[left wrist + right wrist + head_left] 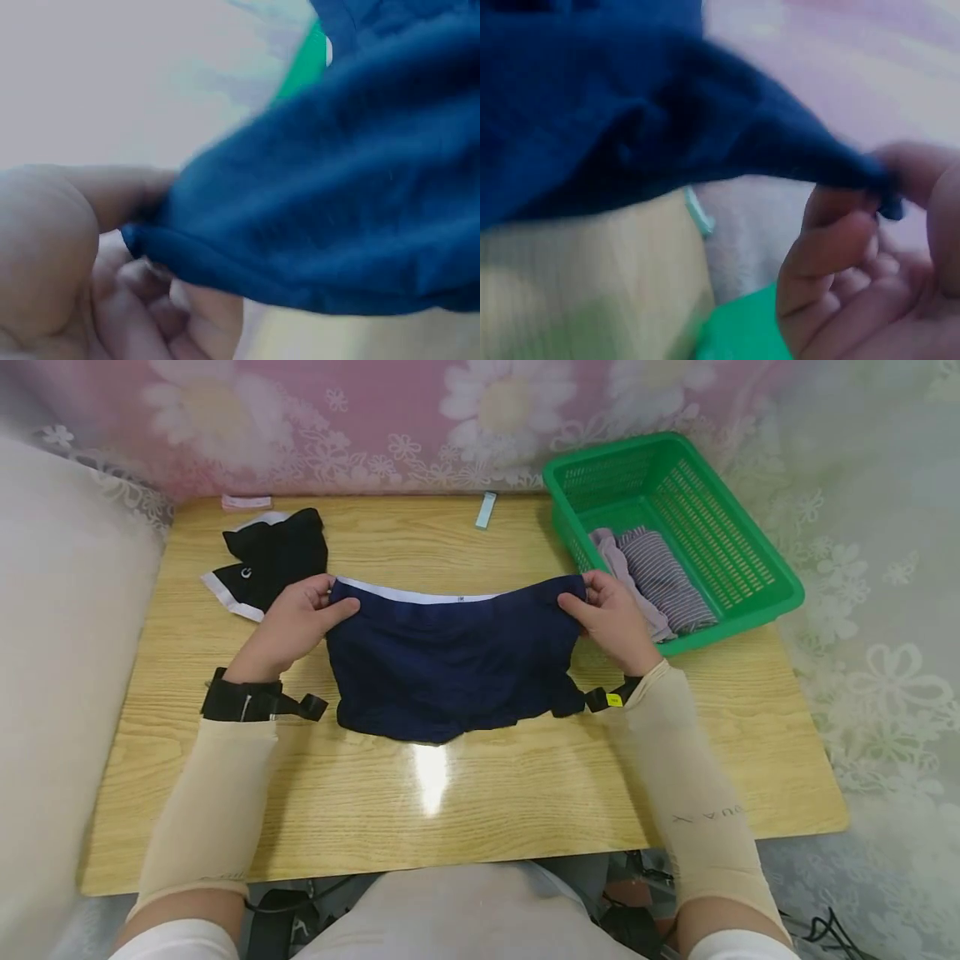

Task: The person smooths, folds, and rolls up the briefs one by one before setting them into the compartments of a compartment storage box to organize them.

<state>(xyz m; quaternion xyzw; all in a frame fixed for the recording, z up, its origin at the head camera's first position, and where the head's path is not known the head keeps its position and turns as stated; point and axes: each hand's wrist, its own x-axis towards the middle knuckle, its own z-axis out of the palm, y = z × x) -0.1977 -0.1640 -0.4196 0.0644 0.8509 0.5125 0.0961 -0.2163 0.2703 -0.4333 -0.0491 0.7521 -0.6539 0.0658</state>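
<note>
A pair of navy underpants (450, 660) is stretched out by its waistband between both hands, with a pale inner band showing along the top and the body of the cloth hanging toward me. My left hand (296, 618) pinches the left end of the waistband between thumb and fingers. At the opposite end, my right hand (615, 614) pinches the other corner. In the left wrist view the dark blue cloth (315, 180) runs out from the thumb and finger. The right wrist view has the cloth's corner tip poking past the pinching fingers (832, 247).
A green plastic basket (720, 510) stands at the back right, holding folded striped cloth (663, 577) and a mauve piece (615, 560). Behind my left hand lies a black garment with white trim (288, 552). Small pink (246, 502) and pale blue strips (486, 510) lie along the wooden table's (525, 802) back edge.
</note>
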